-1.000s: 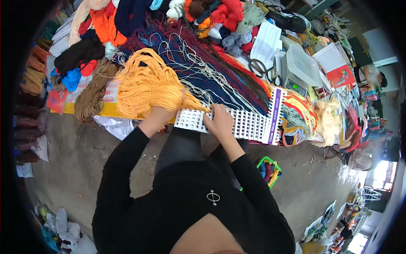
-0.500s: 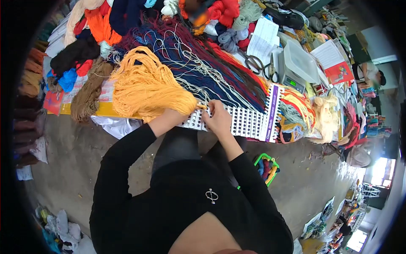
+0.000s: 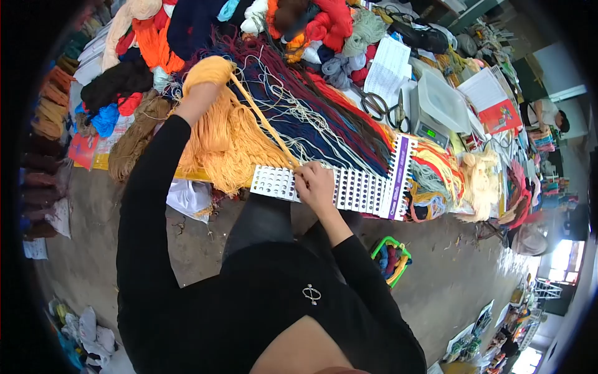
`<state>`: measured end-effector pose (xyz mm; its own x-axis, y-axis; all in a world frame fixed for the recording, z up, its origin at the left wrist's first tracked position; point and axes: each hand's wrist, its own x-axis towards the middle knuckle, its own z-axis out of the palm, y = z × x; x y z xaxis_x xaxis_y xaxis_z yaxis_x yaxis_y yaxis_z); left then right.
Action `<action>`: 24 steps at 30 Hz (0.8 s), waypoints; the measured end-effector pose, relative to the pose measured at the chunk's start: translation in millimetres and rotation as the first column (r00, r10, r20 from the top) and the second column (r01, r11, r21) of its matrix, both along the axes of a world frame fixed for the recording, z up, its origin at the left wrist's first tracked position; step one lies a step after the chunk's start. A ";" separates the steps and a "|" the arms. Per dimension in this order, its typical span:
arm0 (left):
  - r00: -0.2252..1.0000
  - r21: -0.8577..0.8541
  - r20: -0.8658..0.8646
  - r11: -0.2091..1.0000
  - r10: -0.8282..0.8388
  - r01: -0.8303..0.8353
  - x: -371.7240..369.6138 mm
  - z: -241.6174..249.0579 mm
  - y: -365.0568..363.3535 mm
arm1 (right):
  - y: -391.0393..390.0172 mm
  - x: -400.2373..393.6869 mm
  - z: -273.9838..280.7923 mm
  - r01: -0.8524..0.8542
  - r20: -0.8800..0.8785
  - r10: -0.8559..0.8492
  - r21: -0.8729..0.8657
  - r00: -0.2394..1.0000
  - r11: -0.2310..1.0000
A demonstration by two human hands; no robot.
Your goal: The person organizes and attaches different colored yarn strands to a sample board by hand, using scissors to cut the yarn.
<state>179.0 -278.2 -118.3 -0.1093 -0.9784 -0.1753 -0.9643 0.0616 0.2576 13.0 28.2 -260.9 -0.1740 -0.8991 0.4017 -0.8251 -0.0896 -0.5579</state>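
Observation:
My left hand is at the upper left of the table, closed on the yellow-orange yarn. A taut strand bundle runs from it down to my right hand. That hand is pinched at the upper edge of the white perforated card, where the yarn end meets it. Its fingertips partly hide the holes there. Navy and burgundy threads with loose cream strands fan out behind the card, which has a purple printed strip at its right end.
Scissors, a digital scale with a clear tray, and papers lie to the right. Brown yarn hangs at the left. A green basket stands on the floor. Another person is at far right.
My left hand has moved up and left, away from the card, drawing the yellow-orange strands taut. My right hand remains at the card, slightly lower. More of the card's left end now shows.

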 end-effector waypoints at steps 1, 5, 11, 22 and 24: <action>0.994 -0.128 -0.085 0.990 -0.072 0.061 18.9 -25.1 -29.2 | 1.2 0.9 6.4 -0.011 -0.044 0.012 0.025 0.999 1.000; 0.997 0.040 0.040 0.997 -0.062 0.060 17.1 -16.8 -23.4 | -0.2 3.3 9.0 0.013 -0.101 -0.013 0.005 0.995 1.000; 0.182 0.282 -0.955 0.525 0.235 0.803 -7.3 -30.8 114.8 | -2.8 3.3 29.0 0.012 0.133 -0.023 0.077 0.991 0.997; -0.285 -0.009 -0.630 0.360 0.723 0.933 -42.6 -23.7 155.2 | -22.4 -0.6 106.7 -0.014 0.928 -0.046 0.055 0.369 0.998; -0.299 -0.010 -0.648 0.385 0.700 0.923 -42.5 -23.8 159.8 | -25.8 4.4 109.9 -0.072 0.921 -0.043 0.077 0.387 0.994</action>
